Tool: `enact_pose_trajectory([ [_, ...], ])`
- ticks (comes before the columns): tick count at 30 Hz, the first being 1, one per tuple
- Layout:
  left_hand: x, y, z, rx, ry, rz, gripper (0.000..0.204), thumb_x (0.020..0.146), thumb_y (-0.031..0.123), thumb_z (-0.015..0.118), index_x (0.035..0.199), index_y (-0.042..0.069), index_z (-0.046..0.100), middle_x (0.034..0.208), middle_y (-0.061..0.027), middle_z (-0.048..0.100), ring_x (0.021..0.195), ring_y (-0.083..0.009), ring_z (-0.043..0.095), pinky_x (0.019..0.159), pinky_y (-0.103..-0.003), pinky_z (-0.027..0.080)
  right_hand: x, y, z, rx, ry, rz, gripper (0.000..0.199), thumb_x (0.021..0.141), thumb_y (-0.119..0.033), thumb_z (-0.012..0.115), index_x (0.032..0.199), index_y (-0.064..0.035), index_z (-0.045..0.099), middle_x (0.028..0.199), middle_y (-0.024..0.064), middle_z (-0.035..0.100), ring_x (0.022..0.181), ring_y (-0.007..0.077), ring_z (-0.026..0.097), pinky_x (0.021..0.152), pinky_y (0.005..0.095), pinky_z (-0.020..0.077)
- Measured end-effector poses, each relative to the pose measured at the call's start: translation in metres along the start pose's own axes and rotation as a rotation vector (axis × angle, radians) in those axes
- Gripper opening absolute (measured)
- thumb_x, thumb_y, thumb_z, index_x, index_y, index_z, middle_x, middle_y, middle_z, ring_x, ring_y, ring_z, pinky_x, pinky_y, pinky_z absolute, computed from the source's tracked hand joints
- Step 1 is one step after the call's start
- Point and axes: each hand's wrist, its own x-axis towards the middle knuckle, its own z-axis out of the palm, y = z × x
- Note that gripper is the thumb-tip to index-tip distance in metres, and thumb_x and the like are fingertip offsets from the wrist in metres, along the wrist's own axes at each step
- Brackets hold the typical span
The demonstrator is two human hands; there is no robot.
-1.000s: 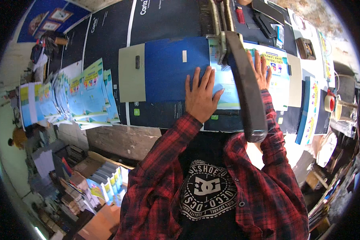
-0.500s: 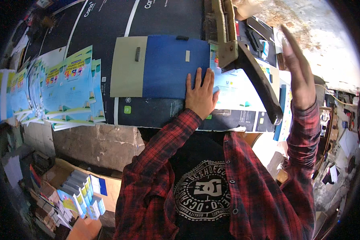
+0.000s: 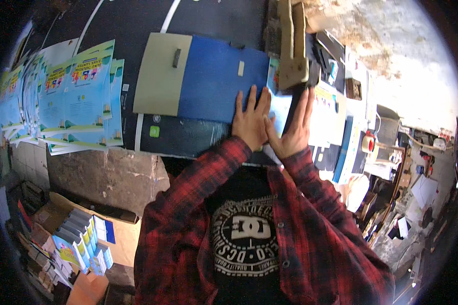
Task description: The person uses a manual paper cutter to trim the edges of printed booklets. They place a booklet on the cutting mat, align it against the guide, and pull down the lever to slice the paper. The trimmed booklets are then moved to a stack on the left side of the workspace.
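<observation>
My left hand (image 3: 249,122) lies flat, fingers spread, on the right edge of a blue board (image 3: 211,76) with a grey-green section (image 3: 160,76) at its left. A light-blue printed sheet (image 3: 278,108) shows beyond the board's right edge. My right hand (image 3: 293,136) is beside the left, thumb close to it or touching, fingers stretched forward. Above them stands a lever paper cutter (image 3: 293,56) with a worn cream metal body. A dark strip (image 3: 292,103) runs beside my right fingers, perhaps the cutter's arm; the palm hides its near end.
Fanned printed sheets (image 3: 81,96) cover the table's left side. Below left, a cardboard box (image 3: 124,239) holds bundled booklets (image 3: 81,236). At the right are more printed sheets (image 3: 323,119), a blue strip (image 3: 346,145) and a tape roll (image 3: 368,142).
My right hand has come down and left, from raised at the right to beside my left hand. The cutter's black arm no longer slants out to the right. My left hand stays on the board.
</observation>
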Motion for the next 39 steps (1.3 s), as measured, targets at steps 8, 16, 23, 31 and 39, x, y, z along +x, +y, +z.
enact_pose_trajectory([
  [8, -0.003, 0.004, -0.002, 0.091, -0.050, 0.044, 0.067, 0.097, 0.044, 0.045, 0.148, 0.001, 0.037, 0.154, -0.0119, 0.036, 0.142, -0.0361, 0.031, 0.114, -0.062, 0.022, 0.066, 0.053, -0.099, 0.901, -0.533, 0.364, 0.077, 0.091, -0.037, 0.061, 0.149, 0.0055, 0.035, 0.153, 0.0195, 0.038, 0.139, 0.0245, 0.041, 0.113, 0.0361, 0.0332],
  [16, 0.005, 0.022, 0.002, 0.103, -0.014, 0.073, 0.062, 0.091, 0.035, 0.052, 0.151, 0.025, 0.038, 0.146, -0.0232, 0.040, 0.136, -0.0506, 0.033, 0.101, -0.078, 0.025, -0.050, 0.347, -0.022, -0.203, 0.012, 0.492, 0.104, 0.072, -0.059, 0.080, 0.143, 0.0054, 0.041, 0.134, 0.0281, 0.056, 0.124, 0.0376, 0.057, 0.104, 0.0441, 0.0450],
  [23, 0.002, 0.016, -0.003, 0.115, 0.001, -0.014, 0.052, 0.090, 0.034, 0.052, 0.142, 0.022, 0.052, 0.146, -0.0192, 0.041, 0.137, -0.0482, 0.033, 0.101, -0.080, 0.022, -0.060, 0.356, 0.027, -0.130, -0.094, 0.435, 0.089, 0.073, -0.041, 0.084, 0.142, -0.0086, 0.040, 0.113, 0.0243, 0.064, 0.104, 0.0379, 0.064, 0.090, 0.0490, 0.0499],
  [31, -0.009, -0.018, -0.019, 0.126, -0.009, -0.067, 0.050, 0.091, 0.033, 0.053, 0.139, 0.022, 0.054, 0.147, -0.0180, 0.041, 0.138, -0.0460, 0.033, 0.102, -0.080, 0.019, -0.010, 0.196, 0.009, 0.132, -0.112, 0.534, 0.089, 0.072, -0.050, 0.082, 0.139, -0.0022, 0.051, 0.138, 0.0234, 0.053, 0.130, 0.0363, 0.050, 0.109, 0.0425, 0.0371],
  [39, -0.012, -0.031, -0.029, 0.101, -0.033, -0.087, 0.050, 0.091, 0.034, 0.052, 0.140, 0.022, 0.053, 0.149, -0.0163, 0.040, 0.140, -0.0434, 0.030, 0.103, -0.080, 0.018, -0.014, 0.236, 0.025, -0.122, -0.157, 0.379, 0.086, 0.072, -0.058, 0.080, 0.133, -0.0006, 0.058, 0.126, 0.0218, 0.064, 0.117, 0.0342, 0.062, 0.103, 0.0410, 0.0451],
])
